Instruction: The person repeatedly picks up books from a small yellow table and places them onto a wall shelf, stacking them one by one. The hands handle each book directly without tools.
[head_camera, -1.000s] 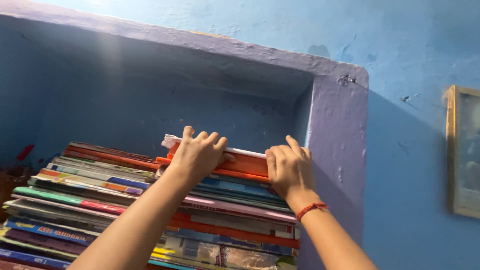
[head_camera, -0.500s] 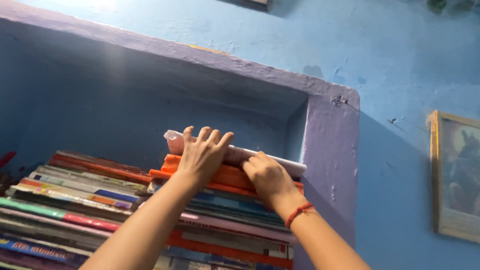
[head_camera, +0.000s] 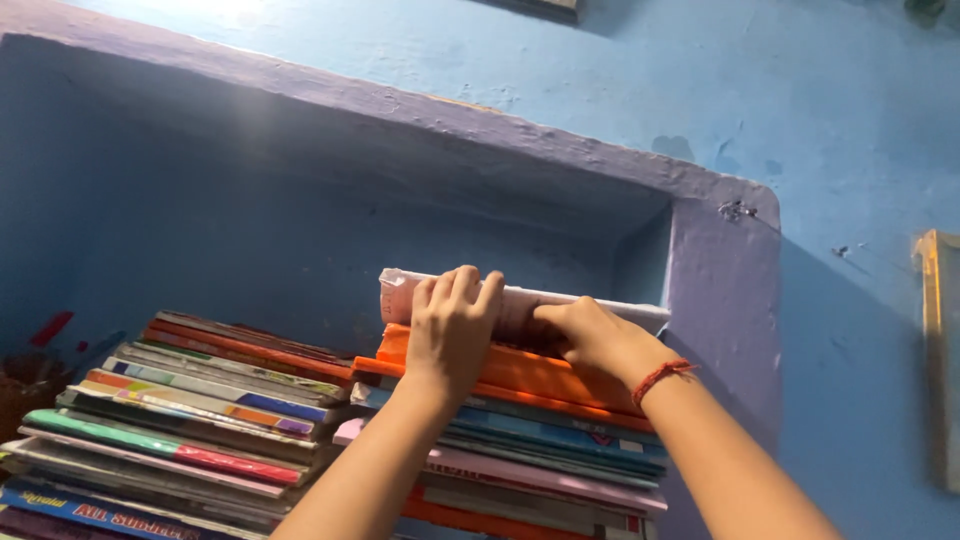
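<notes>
1. Left hand (head_camera: 452, 330): laid over the near edge of the white book (head_camera: 520, 305), fingers close together and curled onto its top, palm against the orange book (head_camera: 520, 372) beneath. Gripping or only pressing: cannot tell.
2. Right hand (head_camera: 592, 335): at 3 o'clock from the left hand, just beside it, fingers pressed together and tucked in at the seam between white book and orange book. Red thread band (head_camera: 662, 377) on the wrist.
3. White book: topmost of the right stack (head_camera: 540, 450), lying flat, long edge toward the camera, its right end close to the niche side wall (head_camera: 722, 330). Touching the orange book below.
4. Orange book: directly under the white book, on blue, green and pink books.
5. Left stack (head_camera: 190, 420): at 9 o'clock from the hands, lower than the right stack, spines fanned toward the camera, just beside the right stack.
6. Niche (head_camera: 300, 200): recessed in the blue wall (head_camera: 850, 150), violet rim, holding both stacks.
7. Picture frame (head_camera: 940, 360): on the wall at 3 o'clock, well apart from the niche, partly cut off.
</notes>
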